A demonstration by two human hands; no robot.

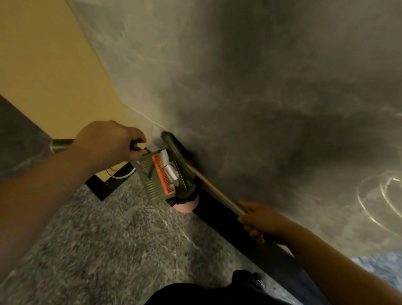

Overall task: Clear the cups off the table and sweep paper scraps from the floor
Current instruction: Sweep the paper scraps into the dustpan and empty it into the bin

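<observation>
- The left hand has its grip curled round the dustpan handle; white paper scraps lie in the pan just beyond it.
- The right hand grips the broom pole, with the bristle head far up the pole from that grip, against the pan.
- The scraps look light and likely to flutter off, so keep the pan level; both tools look stiff and light.

Glossy marbled floor shines; ribbed green plastic dustpan looks matt, white paper scraps inside, smooth metal broom handle, rough grey carpet.
</observation>
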